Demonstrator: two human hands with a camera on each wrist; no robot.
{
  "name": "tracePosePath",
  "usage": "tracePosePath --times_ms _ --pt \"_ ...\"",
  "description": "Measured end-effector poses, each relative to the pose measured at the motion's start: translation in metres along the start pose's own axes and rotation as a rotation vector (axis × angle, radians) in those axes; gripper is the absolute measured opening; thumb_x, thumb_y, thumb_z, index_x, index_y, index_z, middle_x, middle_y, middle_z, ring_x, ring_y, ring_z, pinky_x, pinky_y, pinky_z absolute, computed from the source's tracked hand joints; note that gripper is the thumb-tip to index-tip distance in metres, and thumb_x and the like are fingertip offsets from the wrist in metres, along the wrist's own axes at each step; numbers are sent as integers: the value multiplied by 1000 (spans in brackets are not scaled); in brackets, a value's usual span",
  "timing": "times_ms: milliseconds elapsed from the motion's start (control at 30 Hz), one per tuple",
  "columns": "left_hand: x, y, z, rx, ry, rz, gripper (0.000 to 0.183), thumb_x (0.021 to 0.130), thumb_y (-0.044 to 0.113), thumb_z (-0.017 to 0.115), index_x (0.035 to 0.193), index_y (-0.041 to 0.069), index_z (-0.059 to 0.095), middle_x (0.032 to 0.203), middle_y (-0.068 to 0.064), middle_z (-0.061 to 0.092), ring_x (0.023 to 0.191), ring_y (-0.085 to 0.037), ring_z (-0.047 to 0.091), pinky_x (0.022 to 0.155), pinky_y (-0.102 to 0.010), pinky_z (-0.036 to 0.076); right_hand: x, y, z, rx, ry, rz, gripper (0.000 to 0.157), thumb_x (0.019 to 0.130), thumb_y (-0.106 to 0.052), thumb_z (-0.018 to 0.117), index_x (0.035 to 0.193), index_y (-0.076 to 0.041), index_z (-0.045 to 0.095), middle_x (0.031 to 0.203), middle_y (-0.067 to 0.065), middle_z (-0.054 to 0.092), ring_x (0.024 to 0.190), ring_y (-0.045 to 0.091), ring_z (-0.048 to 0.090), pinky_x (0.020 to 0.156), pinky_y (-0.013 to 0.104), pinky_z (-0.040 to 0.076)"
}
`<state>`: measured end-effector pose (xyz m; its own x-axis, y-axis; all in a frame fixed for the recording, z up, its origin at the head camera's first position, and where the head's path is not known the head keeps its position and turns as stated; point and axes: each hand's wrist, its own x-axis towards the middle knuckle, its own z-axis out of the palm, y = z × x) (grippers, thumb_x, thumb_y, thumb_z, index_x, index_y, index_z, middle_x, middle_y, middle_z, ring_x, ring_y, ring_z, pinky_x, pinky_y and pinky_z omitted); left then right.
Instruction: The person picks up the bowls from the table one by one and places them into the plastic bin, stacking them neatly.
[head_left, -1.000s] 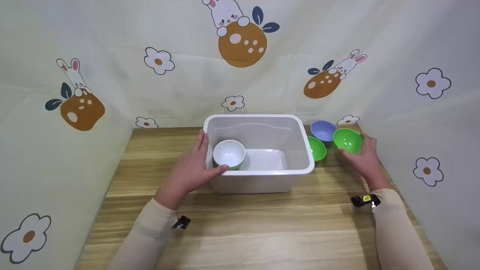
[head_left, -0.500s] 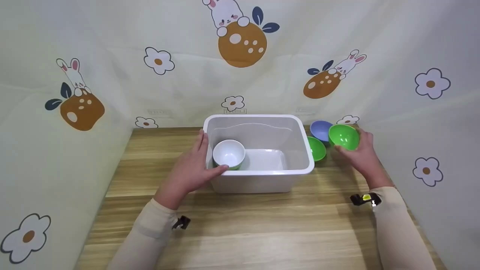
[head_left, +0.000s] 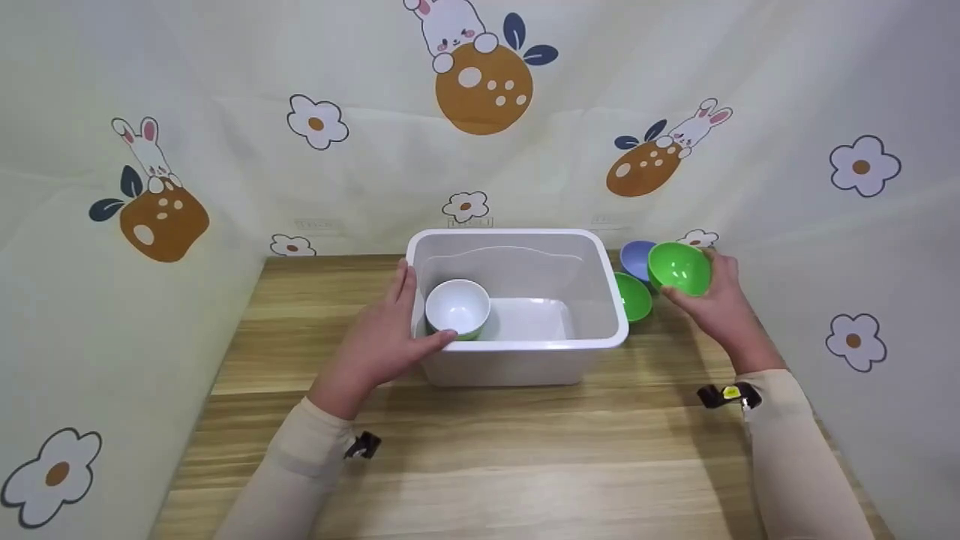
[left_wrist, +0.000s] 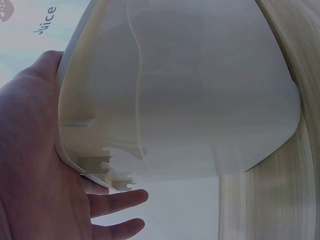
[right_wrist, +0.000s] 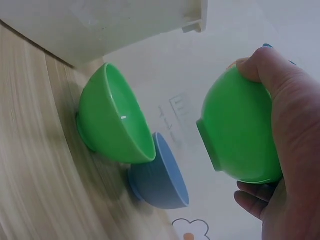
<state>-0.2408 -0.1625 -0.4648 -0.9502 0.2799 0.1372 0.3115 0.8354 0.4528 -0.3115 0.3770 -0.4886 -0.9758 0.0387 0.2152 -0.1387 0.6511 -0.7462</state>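
Pinching a green bowl between thumb and fingers, a person's right hand holds it above the table near a blue bowl; the left hand, fingers straight, rests against a white bin. Firm grip and ample clearance should help prevent knocks.

Site: small screened booth, apparently a staged recording set-up; wider building type undetermined. Pale, creased sheeting rises on three sides, printed with rabbits, orange fruit and outlined flowers; "Juice" lettering legible. Wood-grain surface spans between the sides. Small black devices sit at both sleeve cuffs.
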Motion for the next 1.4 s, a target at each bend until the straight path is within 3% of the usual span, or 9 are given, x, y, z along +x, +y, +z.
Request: tracePosePath --times_ms 167,467,633,800,1200,1400 --pt "0 0 0 7 2 2 128 95 78 67 174 -4 11 183 -24 4 159 -51 36 119 -65 45 0 -7 0 -10 -5 -10 108 95 -35 88 172 2 22 154 31 30 138 49 45 114 70 42" --pt "0 0 -1 12 -4 -8 133 92 89 59 175 -3 10 183 -23 4 154 -54 42 116 -67 47 3 -21 -1 35 -6 -50 106 93 -28 89 169 5 23 153 31 31 140 47 42 115 68 40" --pt "0 0 -1 1 0 -8 131 93 85 63 175 -3 10 183 -23 5 156 -53 39 118 -67 45 5 -31 -1 20 -17 -80 107 93 -28 89 170 5 22 154 30 31 139 46 43 114 66 42" --pt "-1 0 0 -8 9 -4 128 94 78 67 175 -3 10 184 -23 5 157 -52 38 118 -68 45 6 -40 -2 7 -23 -121 105 93 -31 90 168 6 26 155 30 33 135 44 46 113 64 43" --pt "0 -1 1 10 14 10 127 95 78 67 175 -3 12 183 -23 5 159 -50 35 117 -67 46 9 -62 0 -21 -64 -111 109 93 -41 90 171 0 25 156 26 36 136 45 49 113 67 45" --pt "0 -2 1 20 11 9 130 93 85 63 175 -3 11 183 -23 5 157 -52 39 115 -67 48 9 -73 3 -75 -63 -143 107 93 -46 89 170 -2 30 157 24 42 134 45 51 111 68 48"
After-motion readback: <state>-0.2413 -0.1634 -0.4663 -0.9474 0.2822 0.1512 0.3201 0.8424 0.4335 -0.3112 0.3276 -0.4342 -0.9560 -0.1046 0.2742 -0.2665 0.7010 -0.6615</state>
